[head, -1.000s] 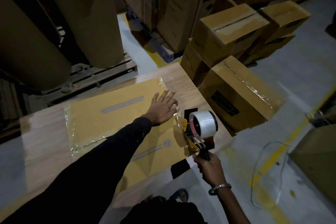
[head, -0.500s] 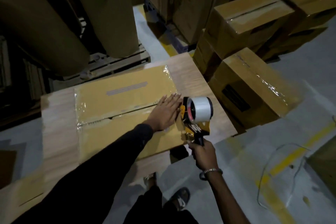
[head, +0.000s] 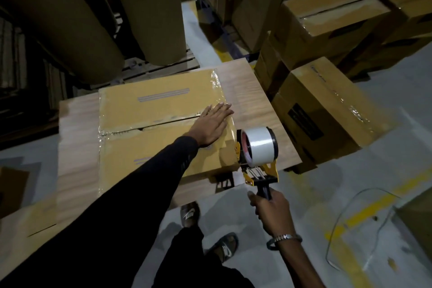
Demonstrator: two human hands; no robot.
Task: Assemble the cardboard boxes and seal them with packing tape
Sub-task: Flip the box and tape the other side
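Behind the wooden table (head: 77,147) stand big brown paper rolls (head: 70,18), and taped cartons (head: 327,110) crowd its right. On it lies my cardboard box (head: 149,110); my left hand (head: 211,125) presses flat on its seam, my right hand (head: 271,210) grips the tape dispenser (head: 258,147) at the box's right edge.

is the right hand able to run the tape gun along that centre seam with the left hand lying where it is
Probably not all the way: the left hand lies flat across the seam's near end, right beside the tape gun that the right hand holds.
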